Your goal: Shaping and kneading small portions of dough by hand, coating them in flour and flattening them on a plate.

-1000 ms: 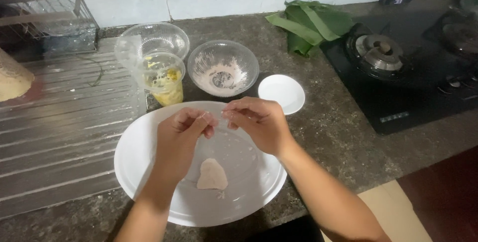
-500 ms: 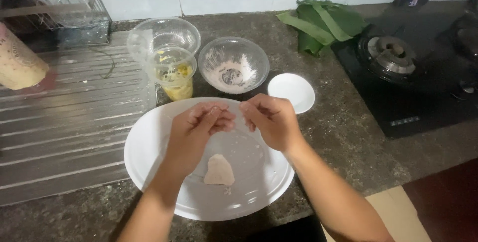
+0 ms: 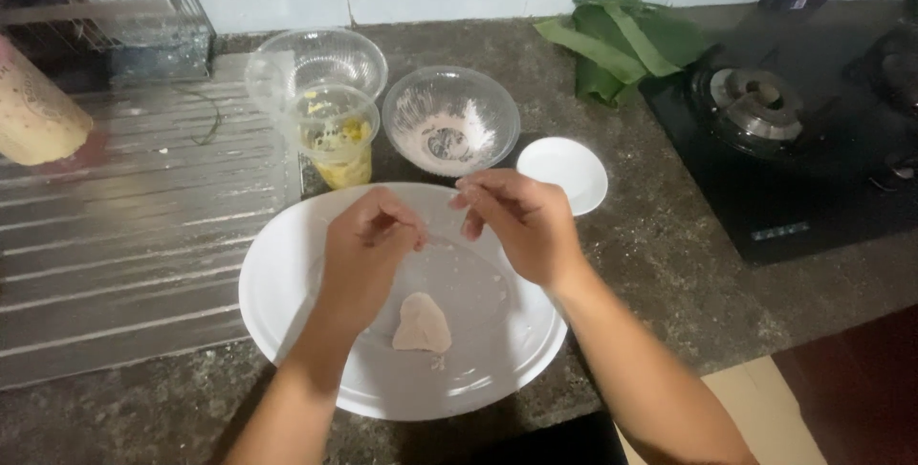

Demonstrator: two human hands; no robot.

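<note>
Dough piece (image 3: 422,323) lies on white plate (image 3: 287,283), below and apart from both hands' pinched-together fingers (image 3: 406,231), left hand (image 3: 368,255), right hand (image 3: 521,221)

Stone counter (image 3: 669,264) — plate (image 3: 287,283), bowls (image 3: 449,121)

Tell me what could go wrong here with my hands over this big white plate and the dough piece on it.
The big white plate seems to reach the counter's front edge, so a downward push from the left hand or right hand might tip it. The plastic cup of yellow filling stands just behind the plate; a reach forward could knock it over. The small dough piece looks soft and may stick to the plate.
</note>
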